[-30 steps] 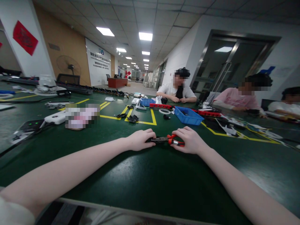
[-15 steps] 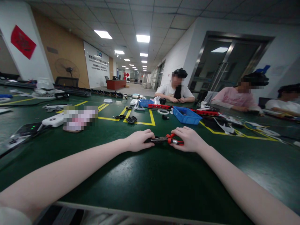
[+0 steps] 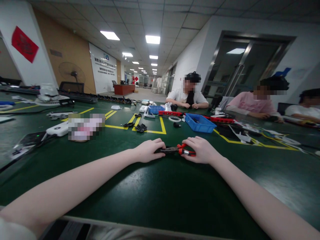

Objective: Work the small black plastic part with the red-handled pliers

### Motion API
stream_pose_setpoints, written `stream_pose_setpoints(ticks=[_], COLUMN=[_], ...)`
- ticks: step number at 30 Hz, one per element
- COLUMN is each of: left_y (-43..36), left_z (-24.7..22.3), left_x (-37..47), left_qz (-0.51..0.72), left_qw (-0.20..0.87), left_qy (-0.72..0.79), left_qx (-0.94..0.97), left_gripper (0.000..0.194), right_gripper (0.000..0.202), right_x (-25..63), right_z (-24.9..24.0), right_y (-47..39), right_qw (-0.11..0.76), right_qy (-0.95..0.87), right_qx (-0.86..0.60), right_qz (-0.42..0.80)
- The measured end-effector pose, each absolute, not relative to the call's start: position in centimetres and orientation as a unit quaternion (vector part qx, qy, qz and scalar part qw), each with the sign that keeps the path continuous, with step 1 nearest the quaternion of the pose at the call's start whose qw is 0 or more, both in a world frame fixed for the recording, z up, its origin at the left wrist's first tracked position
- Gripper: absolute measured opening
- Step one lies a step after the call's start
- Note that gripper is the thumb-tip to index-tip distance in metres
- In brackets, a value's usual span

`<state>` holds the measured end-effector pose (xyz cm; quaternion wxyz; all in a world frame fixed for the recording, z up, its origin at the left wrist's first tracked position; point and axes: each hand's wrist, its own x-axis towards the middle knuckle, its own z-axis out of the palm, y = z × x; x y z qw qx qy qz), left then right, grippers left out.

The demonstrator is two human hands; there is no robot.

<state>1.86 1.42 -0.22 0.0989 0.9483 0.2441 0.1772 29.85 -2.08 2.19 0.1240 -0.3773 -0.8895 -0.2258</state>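
Wrapped round the red and black handles of a pair of long-nose pliers [image 3: 172, 150] is my right hand [image 3: 201, 150]. The jaws point left and reach the fingertips of my left hand [image 3: 151, 150]. Those fingers are closed on a small black part [image 3: 159, 151], mostly hidden by the fingers, so its kind cannot be made out. The plier tips meet or lie right beside this part. Both hands are just above or on the green table [image 3: 150, 200]. Beyond them lies a small pile of black parts [image 3: 141, 127].
A blue bin [image 3: 199, 123] stands beyond my right hand, with a white ring of tape [image 3: 174, 119] to its left. At left lie a phone [image 3: 86, 128] and a white power bank [image 3: 58, 129]. Yellow tape marks the tabletop. Several people sit across the table.
The view has shifted very slightly. Both hands keep their hold, and the pliers stay at the left fingertips with almost no visible movement.
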Motion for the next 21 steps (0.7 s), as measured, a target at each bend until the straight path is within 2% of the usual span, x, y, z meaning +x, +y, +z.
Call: stream_pose_setpoints(ticks=[21], left_y=[0.96], left_z=[0.01], left_x=[2.08], left_qz=[0.165], left_qw=[0.080], left_qy=[0.260], left_qx=[0.948], left_gripper=[0.018], right_gripper=[0.040], right_x=[29.91], right_z=[2.29], right_y=[-2.65], right_qw=[0.104], right_qy=[-0.886], right_qx=[-0.421], right_qz=[-0.165])
